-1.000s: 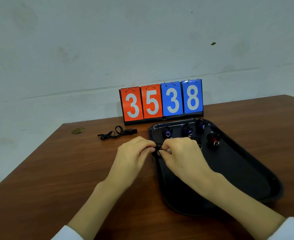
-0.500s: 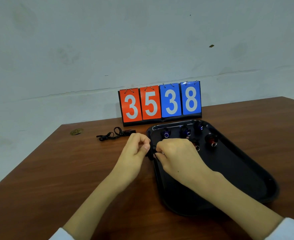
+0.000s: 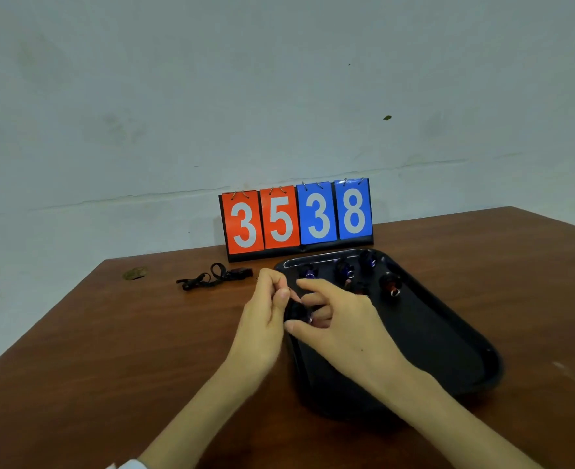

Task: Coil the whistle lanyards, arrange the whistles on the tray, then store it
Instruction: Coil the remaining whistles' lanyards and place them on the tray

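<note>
1. Flip scoreboard (image 3: 296, 252), on the table (image 3: 110, 333) at 12 o'clock in the head view: four ring-hung cards, each bearing one white digit.
2. Orange card (image 3: 244, 221), at the 9 o'clock end: "3".
3. Second orange card (image 3: 280, 218), just at its 3 o'clock: "5".
4. Blue card (image 3: 318, 214), next: "3".
5. Second blue card (image 3: 353, 211), at the 3 o'clock end: "8".

Left hand (image 3: 266, 316) and right hand (image 3: 343, 328) close together, both pinching a whistle (image 3: 295, 311), right forefinger outstretched.

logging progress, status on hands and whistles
Left hand and right hand both pinching one black whistle over tray edge. Uncoiled whistle lies on table. Nothing in the way.
</note>
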A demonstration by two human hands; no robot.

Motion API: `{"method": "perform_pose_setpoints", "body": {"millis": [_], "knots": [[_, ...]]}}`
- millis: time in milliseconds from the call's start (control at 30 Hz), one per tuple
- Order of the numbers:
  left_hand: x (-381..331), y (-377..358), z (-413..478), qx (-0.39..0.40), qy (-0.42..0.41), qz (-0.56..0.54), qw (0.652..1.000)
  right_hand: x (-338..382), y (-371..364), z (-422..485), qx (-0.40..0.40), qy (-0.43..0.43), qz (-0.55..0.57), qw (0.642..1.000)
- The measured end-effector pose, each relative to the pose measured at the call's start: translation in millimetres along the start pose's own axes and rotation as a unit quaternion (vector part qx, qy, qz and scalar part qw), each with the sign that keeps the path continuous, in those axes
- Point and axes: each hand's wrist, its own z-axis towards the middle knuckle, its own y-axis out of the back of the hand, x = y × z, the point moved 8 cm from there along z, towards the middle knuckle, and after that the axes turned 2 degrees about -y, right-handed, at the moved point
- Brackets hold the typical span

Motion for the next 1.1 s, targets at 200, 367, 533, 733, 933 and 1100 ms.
{"method": "perform_pose_setpoints", "body": {"millis": [200,367,533,733,933,1100], "knots": [[-22.0,-18.8,-12.6,0.014,-0.140,0.025,0.990,-16.4,13.8,-12.2,-0.022,-0.069,0.043,0.996],[-30.9,-32.7,-19.1,0.048,-0.156,0.005,0.987,-44.5,30.7,-19.6,-0.013,-0.114,0.024,0.993],[1.4,-11.7,-5.1,0.011,-0.045,0.025,0.999,-92.3,74.0,-17.8,-0.116,-0.174,-0.033,0.977],[23.1,-27.5,-8.8,0.062,-0.041,0.131,0.989,-118.9,64.4,-23.4,-0.090,-0.183,-0.126,0.971],[30.2,-30.9,-9.6,0.069,-0.029,0.148,0.986,-121.0,54.8,-22.5,-0.046,-0.193,-0.144,0.969],[36.6,-24.8,-6.3,0.042,-0.006,0.141,0.989,-106.1,61.2,-21.8,-0.075,-0.167,-0.212,0.960]]}}
